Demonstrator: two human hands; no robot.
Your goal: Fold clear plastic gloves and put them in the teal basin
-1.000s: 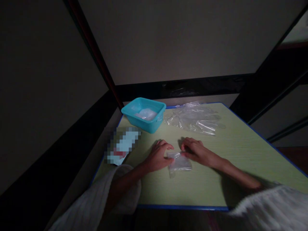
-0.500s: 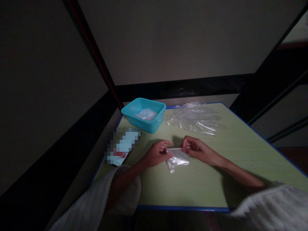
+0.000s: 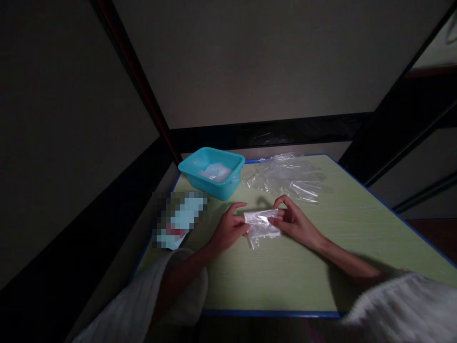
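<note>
A small folded piece of clear plastic is held up a little above the table between both hands. My left hand pinches its left edge between thumb and fingers, with the index finger raised off it. On the right edge, my right hand grips it with the thumb in front and the index finger arched above. A loose corner of the plastic hangs down at its lower left.
A turquoise basket with whitish plastic inside stands at the back left of the pale table. Spread clear plastic sheets lie at the back. A blurred light-blue packet lies at the left edge.
The folded plastic has been raised slightly and now shows a flatter, wider face. Both index fingers have lifted away from it, and its hanging corner looks shorter.
</note>
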